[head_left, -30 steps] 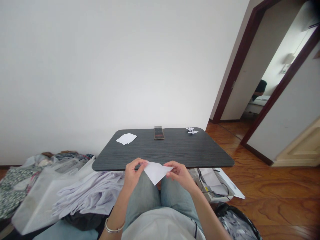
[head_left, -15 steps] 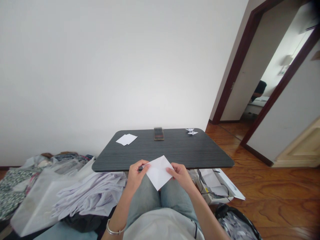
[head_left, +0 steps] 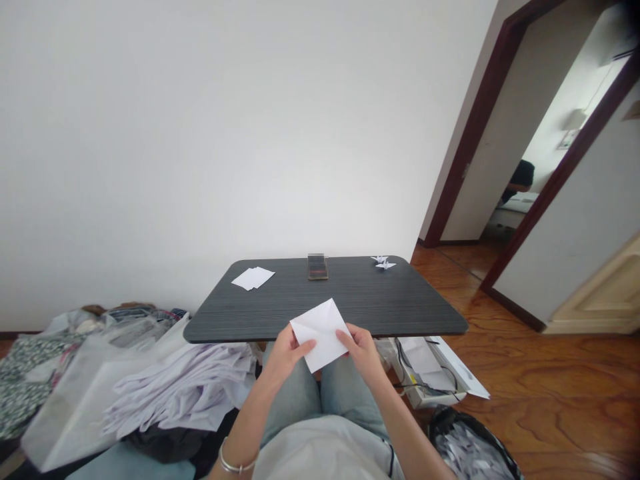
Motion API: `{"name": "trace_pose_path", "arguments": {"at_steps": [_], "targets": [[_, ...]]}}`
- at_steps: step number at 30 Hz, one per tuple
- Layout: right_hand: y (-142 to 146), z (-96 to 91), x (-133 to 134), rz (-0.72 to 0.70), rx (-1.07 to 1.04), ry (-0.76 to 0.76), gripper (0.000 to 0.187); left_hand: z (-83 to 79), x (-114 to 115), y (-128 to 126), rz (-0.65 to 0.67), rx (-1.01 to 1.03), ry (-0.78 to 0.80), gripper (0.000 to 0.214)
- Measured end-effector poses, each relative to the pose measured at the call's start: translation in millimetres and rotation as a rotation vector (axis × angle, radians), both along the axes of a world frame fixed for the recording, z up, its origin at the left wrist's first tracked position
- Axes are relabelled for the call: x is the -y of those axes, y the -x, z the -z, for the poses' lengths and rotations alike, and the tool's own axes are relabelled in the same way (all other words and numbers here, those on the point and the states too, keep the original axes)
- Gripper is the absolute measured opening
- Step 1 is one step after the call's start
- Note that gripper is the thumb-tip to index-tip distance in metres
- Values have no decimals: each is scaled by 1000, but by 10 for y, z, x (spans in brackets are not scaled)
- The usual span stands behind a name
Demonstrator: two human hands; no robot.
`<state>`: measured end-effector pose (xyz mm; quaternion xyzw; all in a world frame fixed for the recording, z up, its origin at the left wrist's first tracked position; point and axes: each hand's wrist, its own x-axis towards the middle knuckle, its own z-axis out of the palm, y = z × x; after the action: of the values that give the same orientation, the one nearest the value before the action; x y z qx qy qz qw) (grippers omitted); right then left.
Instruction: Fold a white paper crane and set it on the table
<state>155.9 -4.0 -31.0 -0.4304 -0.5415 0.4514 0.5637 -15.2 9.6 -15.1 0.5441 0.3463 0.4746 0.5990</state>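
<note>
I hold a white square of paper over my lap, at the near edge of a dark grey table. My left hand pinches the paper's left side, thumb on top. My right hand grips its right side, fingers closed on it. The sheet stands tilted like a diamond with one corner up. On the table's far side lie a few white paper sheets at the left, a small dark phone-like object in the middle, and two folded paper cranes at the right.
White bags and heaped clothes lie left of my legs. A box with papers and cables sits under the table's right end. A dark bag is at lower right. An open doorway shows a person in the far room.
The paper has gone from a folded triangle to an opened square, and both hands have raised it slightly toward the table edge.
</note>
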Motion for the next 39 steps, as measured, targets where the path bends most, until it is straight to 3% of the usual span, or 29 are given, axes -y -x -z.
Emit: {"name": "trace_pose_path", "arguments": {"at_steps": [7, 10, 13, 18, 23, 30, 39], "targets": [[-5, 114, -56, -135, -52, 151, 32, -22, 6, 21, 5, -27, 14, 46], [-42, 88, -48, -93, -67, 38, 21, 5, -14, 42, -15, -11, 40, 44], [-88, 44, -30, 37, 0, -133, 34, 31, -36, 65, -33, -18, 73, 43], [-135, 57, -40, 3, 179, -229, 5, 0, -28, 78, -4, -18, 96, 43], [-115, 96, -69, -24, 211, -169, 13, -89, 38, 42, 110, 6, 117, 46], [-72, 82, -49, -64, 26, -37, 12, -103, 75, 31, 161, 26, 145, 49], [-15, 11, -3, -100, 9, 13, 13, -91, 113, -51, 46, -62, 185, 44]]}}
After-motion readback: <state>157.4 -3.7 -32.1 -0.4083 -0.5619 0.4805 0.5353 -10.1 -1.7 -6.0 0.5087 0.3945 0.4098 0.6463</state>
